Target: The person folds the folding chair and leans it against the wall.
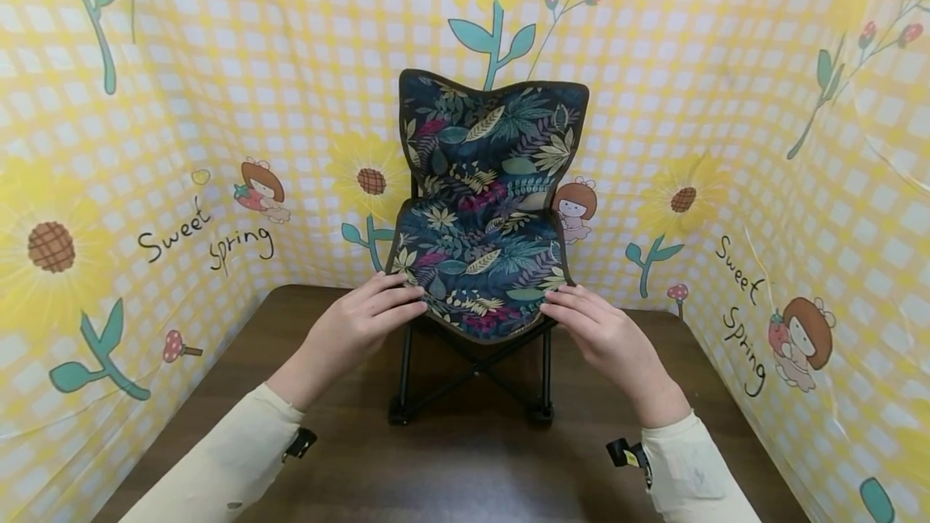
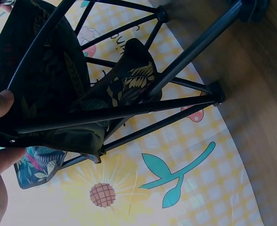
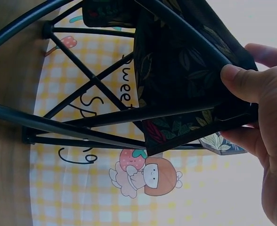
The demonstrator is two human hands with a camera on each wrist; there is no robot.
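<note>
A small folding chair [image 1: 479, 257] with a dark leaf-patterned fabric seat and back stands unfolded, facing me. Its black tube legs [image 1: 475, 372] cross under the seat. My left hand [image 1: 366, 309] grips the seat's front left corner, fingers on top; in the left wrist view its thumb [image 2: 2, 102] lies against the underside. At the front right corner my right hand [image 1: 599, 321] holds the seat the same way, and the right wrist view shows that thumb [image 3: 240, 80] on the frame tube under the fabric.
The chair's feet [image 1: 539, 412] rest on a brown wooden table [image 1: 465, 474]. Yellow checked cloth walls [image 1: 320, 87] printed with sunflowers enclose the table at the back and both sides. A dark strap piece [image 1: 298, 444] sits at the left sleeve cuff, another [image 1: 628, 454] at the right.
</note>
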